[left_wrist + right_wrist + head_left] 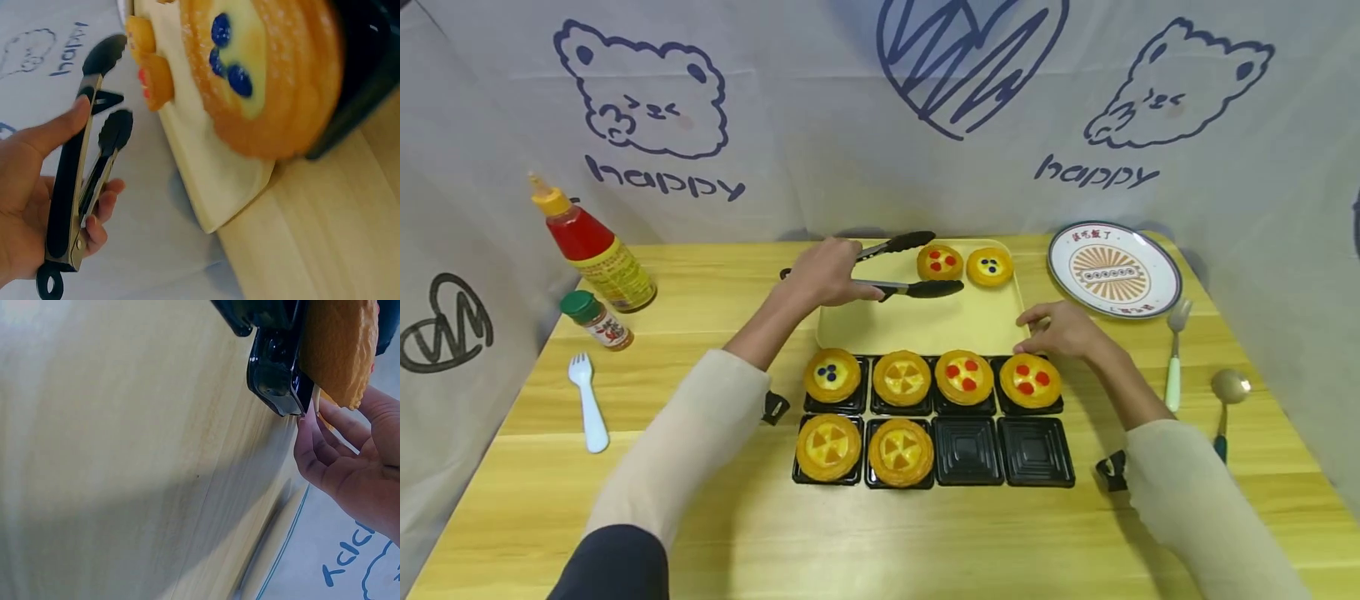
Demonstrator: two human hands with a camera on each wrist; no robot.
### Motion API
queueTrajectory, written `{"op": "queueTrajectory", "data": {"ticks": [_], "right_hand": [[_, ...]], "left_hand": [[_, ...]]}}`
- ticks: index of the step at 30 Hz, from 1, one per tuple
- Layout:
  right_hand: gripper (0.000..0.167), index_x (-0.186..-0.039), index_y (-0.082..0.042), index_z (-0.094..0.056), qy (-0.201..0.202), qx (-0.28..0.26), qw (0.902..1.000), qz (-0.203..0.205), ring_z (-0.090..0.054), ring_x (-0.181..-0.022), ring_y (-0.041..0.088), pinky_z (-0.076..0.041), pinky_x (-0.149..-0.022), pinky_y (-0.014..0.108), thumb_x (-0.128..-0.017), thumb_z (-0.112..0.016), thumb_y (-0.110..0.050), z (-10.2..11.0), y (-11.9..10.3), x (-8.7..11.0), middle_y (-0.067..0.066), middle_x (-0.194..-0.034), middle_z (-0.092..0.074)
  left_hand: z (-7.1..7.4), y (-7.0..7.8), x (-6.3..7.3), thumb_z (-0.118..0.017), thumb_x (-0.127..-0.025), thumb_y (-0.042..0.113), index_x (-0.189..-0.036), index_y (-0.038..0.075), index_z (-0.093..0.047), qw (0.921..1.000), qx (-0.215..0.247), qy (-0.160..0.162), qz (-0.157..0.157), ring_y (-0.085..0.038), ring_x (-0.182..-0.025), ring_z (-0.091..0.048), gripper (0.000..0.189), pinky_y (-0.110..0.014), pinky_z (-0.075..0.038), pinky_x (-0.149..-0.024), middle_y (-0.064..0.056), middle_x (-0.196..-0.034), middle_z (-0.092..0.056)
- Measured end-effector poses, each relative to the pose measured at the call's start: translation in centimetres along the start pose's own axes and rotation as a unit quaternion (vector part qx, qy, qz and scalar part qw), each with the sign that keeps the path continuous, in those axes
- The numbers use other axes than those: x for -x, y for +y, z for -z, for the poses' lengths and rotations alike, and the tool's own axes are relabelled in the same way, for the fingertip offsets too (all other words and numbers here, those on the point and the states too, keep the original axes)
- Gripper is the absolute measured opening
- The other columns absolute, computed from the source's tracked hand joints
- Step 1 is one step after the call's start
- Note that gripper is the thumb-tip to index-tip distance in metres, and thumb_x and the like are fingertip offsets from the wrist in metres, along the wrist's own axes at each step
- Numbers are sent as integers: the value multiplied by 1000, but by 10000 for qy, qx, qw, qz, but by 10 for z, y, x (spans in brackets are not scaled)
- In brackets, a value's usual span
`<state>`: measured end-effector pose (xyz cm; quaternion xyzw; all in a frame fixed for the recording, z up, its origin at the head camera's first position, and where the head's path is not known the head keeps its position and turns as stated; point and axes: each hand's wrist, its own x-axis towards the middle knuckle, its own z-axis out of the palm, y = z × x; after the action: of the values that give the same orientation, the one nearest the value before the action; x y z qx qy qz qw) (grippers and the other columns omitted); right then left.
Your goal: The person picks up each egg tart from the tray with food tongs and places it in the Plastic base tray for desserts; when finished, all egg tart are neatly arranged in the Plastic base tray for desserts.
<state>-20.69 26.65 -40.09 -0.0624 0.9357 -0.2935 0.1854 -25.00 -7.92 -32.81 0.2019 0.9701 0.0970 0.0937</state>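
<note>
My left hand (827,271) grips black-tipped tongs (934,289), thumb on one arm and fingers round the other. The tongs' arms are spread, with nothing clamped between them. Just beyond their tips, a red-dotted egg tart (940,263) lies on a pale yellow tray (865,325), beside a blue-dotted tart (989,267). My right hand (1060,329) pinches the tray's right edge, thumb towards me, close behind a red-dotted tart (1030,382) in a black plastic holder. In the right wrist view, that tart (337,350) partly hides the tray edge.
Two rows of black holders stand before the tray, several bearing tarts; two holders (967,451) at front right are bare. A plate (1114,271), fork (1177,354) and spoon (1230,387) lie right. A sauce bottle (602,258), spice jar (598,321) and blue fork (589,404) are left.
</note>
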Motion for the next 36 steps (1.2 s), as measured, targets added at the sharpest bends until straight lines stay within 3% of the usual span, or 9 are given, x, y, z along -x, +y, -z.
{"op": "queueTrajectory", "data": {"ticks": [4, 8, 12, 16, 20, 24, 28, 31, 36], "right_hand": [[52, -119, 2, -60, 14, 26, 10000, 3, -53, -75, 18, -40, -58, 26, -78, -77, -23, -1, 1, 0, 19, -105, -61], [51, -119, 2, -61, 29, 37, 10000, 17, -53, -72, 17, -39, -56, 26, -78, -77, -23, -1, 0, -1, 17, -101, -62], [51, -118, 2, -61, 73, 94, 9999, 36, -53, -73, 18, -40, -58, 26, -77, -78, -24, 0, 0, -2, 17, -101, -62], [51, -119, 1, -61, 93, 138, 9999, 31, -55, -77, 20, -41, -60, 27, -78, -77, -24, 0, 0, -2, 19, -104, -62], [52, -120, 2, -60, 21, 159, 9999, -9, -56, -81, 22, -42, -62, 27, -78, -77, -25, 1, -2, -2, 19, -106, -62], [52, -120, 2, -60, -4, 175, 9998, -2, -55, -81, 22, -42, -62, 27, -79, -77, -24, 2, -3, -1, 19, -104, -61], [51, -120, 2, -60, -1, 123, 9999, 37, -53, -76, 20, -40, -59, 26, -79, -77, -24, 2, -3, -1, 17, -101, -61], [51, -119, 2, -61, -17, 151, 9999, 40, -52, -74, 18, -40, -58, 26, -79, -76, -24, 1, -2, -1, 16, -99, -61], [51, -119, 2, -61, -27, 232, 9997, 67, -51, -72, 18, -39, -57, 26, -79, -76, -25, 1, -2, -2, 15, -96, -61]], "left_hand": [[-9, 1, -18, -70, -80, 52, -105, 3, -58, 9993, -25, 24, 373, -19, -69, -48, 57, -31, -40, -60, -9, -86, -57], [-14, 1, -25, -71, -80, 51, -110, 2, -59, 9986, -80, -57, 524, -20, -74, -50, 59, -31, -42, -62, -10, -93, -59], [-16, 3, -26, -70, -80, 50, -114, 2, -58, 9985, -97, -126, 519, -19, -75, -49, 60, -30, -40, -62, -10, -92, -58], [-17, 4, -25, -68, -83, 48, -108, 3, -58, 9990, -124, -2, 439, -18, -68, -45, 53, -28, -35, -57, -7, -81, -52], [-14, 3, -22, -67, -84, 49, -110, 3, -58, 9992, -187, 132, 326, -17, -67, -47, 53, -27, -36, -55, -6, -81, -52], [-5, 3, -12, -66, -84, 51, -107, 3, -58, 9993, -149, 252, 216, -18, -65, -47, 53, -29, -37, -56, -8, -80, -53], [5, 2, 7, -66, -84, 51, -120, 3, -57, 9994, -5, 341, 87, -22, -77, -56, 61, -34, -46, -65, -12, -95, -62], [9, 1, 26, -68, -82, 50, -122, 4, -57, 9983, 138, 552, -149, -25, -84, -59, 62, -37, -49, -71, -12, -102, -64], [11, -1, 64, -71, -81, 47, -110, 5, -60, 9931, 293, 943, -625, -23, -73, -53, 52, -35, -43, -64, -8, -88, -61]]}}
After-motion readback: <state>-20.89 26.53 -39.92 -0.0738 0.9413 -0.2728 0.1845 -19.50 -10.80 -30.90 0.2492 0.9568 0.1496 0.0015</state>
